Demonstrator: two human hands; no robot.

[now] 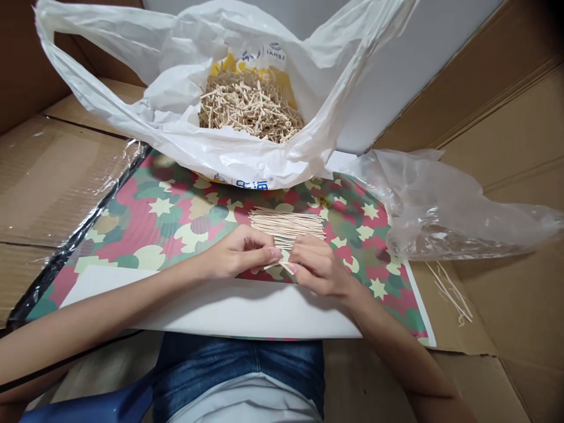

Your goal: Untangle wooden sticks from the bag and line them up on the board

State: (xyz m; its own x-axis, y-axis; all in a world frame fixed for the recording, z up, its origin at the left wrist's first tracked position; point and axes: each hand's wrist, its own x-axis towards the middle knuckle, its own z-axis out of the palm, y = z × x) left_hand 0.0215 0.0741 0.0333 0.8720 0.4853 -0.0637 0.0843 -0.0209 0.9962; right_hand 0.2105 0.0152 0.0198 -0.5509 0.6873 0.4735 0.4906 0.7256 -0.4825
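Close together over the camouflage-patterned sheet, my left hand (pixel 249 251) and my right hand (pixel 321 264) each pinch thin, pale strips (pixel 279 265) that look like paper twine or straw. Short ends of these strips stick out between the thumbs and slant toward each other. Whether they are one bent strip or two pieces, I cannot tell. Just beyond my fingers lies a flat row of long pale strips (pixel 288 224), side by side. My knuckles hide its near edge.
A white plastic bag (pixel 176 126) stands behind, holding a heap of short cut pieces (pixel 253 106). To the right lies a clear plastic bag (pixel 440 200), with a few loose strips (pixel 449 291) on cardboard. White paper (pixel 185 299) runs along the front edge. Cardboard walls (pixel 520 147) flank the work surface.
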